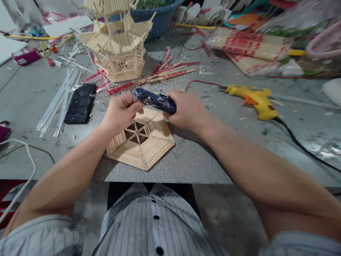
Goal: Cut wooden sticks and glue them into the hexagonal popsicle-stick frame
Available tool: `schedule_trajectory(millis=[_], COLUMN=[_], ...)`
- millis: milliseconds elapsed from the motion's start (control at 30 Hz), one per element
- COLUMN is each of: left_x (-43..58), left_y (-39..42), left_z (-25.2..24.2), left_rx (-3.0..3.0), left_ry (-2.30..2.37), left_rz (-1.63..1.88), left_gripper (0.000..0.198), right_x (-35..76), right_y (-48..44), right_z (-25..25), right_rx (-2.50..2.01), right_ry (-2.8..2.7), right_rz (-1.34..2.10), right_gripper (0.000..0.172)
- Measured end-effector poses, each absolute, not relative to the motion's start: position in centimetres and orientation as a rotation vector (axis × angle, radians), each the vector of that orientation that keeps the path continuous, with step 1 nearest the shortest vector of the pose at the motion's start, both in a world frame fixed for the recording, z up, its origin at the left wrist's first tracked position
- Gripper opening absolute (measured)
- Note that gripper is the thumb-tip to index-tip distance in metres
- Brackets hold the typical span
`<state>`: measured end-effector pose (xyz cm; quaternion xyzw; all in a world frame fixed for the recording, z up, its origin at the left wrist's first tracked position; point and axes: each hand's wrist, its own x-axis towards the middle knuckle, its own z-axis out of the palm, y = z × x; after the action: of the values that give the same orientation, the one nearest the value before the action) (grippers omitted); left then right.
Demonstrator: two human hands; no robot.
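Note:
My right hand is wrapped around a dark blue hand tool with a worn, pale-flecked surface; its exact kind is hard to tell. At the tool's left end, my left hand has its thumb and fingers pinched together. What lies between those fingertips is too small to make out. Below both hands, a hexagonal panel of thin wooden sticks lies flat near the table's front edge. Its spokes meet in an open centre, and my left hand hides part of its upper left side.
Behind my hands stands a tiered stick pavilion, with loose sticks beside it. A yellow glue gun lies right, its black cord trailing. Left are a phone and clear glue sticks. Bagged sticks and a blue basin sit farther back.

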<state>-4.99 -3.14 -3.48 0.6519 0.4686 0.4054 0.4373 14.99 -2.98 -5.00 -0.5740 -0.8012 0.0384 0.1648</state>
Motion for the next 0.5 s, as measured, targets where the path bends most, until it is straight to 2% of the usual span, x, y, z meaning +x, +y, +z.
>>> schedule_trajectory(millis=[200,500], left_x=[-4.86,-4.73], left_y=[-3.28,-2.99], left_z=[-3.35,-4.08], left_rx=[1.599,1.544], left_ry=[1.171,1.13], left_rz=[1.004,1.056], left_gripper=[0.028,0.027], right_x=[14.91,14.79], right_y=[-3.05,-3.15], right_z=[-4.7,-4.59], right_rx=[-1.689,-1.744], right_ry=[-2.303,-2.285], right_rz=[0.088,0.075], right_gripper=[0.027,0.027])
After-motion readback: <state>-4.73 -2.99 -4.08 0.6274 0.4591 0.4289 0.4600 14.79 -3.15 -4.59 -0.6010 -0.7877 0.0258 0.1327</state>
